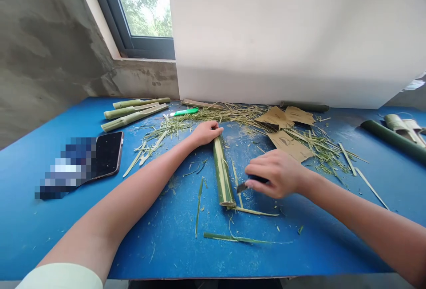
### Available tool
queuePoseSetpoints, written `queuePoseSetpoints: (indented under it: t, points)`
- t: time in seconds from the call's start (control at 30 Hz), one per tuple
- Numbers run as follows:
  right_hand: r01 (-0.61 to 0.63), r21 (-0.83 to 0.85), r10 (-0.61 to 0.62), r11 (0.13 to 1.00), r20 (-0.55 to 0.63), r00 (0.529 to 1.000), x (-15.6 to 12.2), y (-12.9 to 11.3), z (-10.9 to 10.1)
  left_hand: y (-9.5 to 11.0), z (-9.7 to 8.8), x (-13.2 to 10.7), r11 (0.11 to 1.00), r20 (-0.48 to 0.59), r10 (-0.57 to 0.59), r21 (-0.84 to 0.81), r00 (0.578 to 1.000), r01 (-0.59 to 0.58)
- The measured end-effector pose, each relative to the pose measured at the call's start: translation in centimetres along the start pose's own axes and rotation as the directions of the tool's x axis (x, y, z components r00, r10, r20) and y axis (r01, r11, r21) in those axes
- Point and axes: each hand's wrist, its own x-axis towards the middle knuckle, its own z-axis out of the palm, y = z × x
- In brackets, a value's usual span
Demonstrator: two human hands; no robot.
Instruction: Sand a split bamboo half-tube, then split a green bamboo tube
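A green bamboo piece lies lengthwise on the blue table, its cut end toward me. My left hand is closed over its far end and presses it down. My right hand is closed on a small knife. The dark blade points left, close to the near end of the bamboo. Thin green peeled strips lie on the table in front of the bamboo.
A phone lies at the left. Three split bamboo sticks and a green utility knife lie at the back left. Shavings and brown sandpaper sheets cover the back middle. Dark bamboo tubes lie at the right.
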Motion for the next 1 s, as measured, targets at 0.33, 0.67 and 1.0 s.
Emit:
queuePoseSetpoints:
  t: [0.33,0.67,1.0]
  points:
    - [-0.444,-0.002,0.444,0.896,0.045,0.895,3.5,0.3,2.7,0.9,0.4,-0.7,0.972,0.088,0.097,0.206,0.991,-0.113]
    - [-0.501,-0.005,0.501,0.865,-0.019,0.865,3.2,0.5,3.2,1.6,0.8,0.1,0.973,0.016,-0.13,0.197,0.991,0.124]
    - [-0.527,-0.019,0.526,0.85,-0.044,0.849,3.1,0.7,3.2,3.0,1.4,-0.7,0.981,0.001,-0.151,0.121,0.988,0.15]
